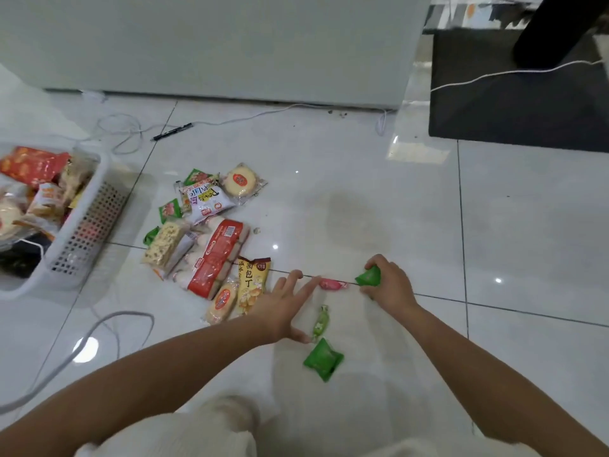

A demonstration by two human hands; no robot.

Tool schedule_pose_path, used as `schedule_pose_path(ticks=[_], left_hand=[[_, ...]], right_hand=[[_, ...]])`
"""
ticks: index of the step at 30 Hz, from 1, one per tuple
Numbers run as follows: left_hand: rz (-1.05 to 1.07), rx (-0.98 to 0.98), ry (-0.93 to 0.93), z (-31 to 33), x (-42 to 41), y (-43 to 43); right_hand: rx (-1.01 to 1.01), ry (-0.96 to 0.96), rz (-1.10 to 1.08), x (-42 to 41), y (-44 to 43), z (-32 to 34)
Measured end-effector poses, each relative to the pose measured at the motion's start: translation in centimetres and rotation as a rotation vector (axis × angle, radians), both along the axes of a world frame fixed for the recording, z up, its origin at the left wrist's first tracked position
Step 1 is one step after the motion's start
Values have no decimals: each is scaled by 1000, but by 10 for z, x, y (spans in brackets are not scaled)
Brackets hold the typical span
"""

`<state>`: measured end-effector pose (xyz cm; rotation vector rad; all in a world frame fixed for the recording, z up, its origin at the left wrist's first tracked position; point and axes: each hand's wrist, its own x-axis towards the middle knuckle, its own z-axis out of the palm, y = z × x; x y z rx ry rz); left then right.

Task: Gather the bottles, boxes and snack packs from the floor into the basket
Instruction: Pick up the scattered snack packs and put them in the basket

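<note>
My right hand (pixel 390 283) grips a small green snack pack (pixel 369 277) just above the floor. My left hand (pixel 283 308) lies spread on the tiles, its fingertips reaching a pink candy (pixel 333 284) and its thumb beside a pale green candy (pixel 321 323). Another green pack (pixel 323 359) lies nearer to me. A pile of snack packs (pixel 211 239) sits left of my hands. The white perforated basket (pixel 89 222) stands at the far left with several packs inside.
White cables (pixel 108 328) loop over the floor near the basket and along the white cabinet (pixel 230 44) at the back. A black pen (pixel 172 131) lies by the cabinet. A dark mat (pixel 514 107) and black post sit at the back right.
</note>
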<state>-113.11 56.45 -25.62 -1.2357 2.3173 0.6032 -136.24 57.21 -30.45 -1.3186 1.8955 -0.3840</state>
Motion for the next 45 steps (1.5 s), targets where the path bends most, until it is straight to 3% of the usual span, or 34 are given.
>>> schedule_pose_path(ticks=[5,10,19,26,29,33,36,39,45], left_hand=[[-55,-58,1,0,8,-11],[-315,-157,4,-7,-1,-20],[-678,-99,47,-32,-9,-30],[-421,36,88,-38,11,-28],[-238,-10,179,-29,21,-41],[21,-71,371,0,43,-68],[164,-139,472,32,73,-93],[361,-288,543,67,126,-126],[947,-683,452,139,303,-164]], right_hand=[[27,-73,-102,-4,20,9],[67,-179,-182,-2,48,20],[106,-201,-249,21,96,18],[126,-145,-88,43,101,17],[216,-121,210,61,98,12],[274,81,565,81,95,7],[239,37,528,84,90,10],[214,-128,256,78,77,20],[28,90,213,61,-19,62]])
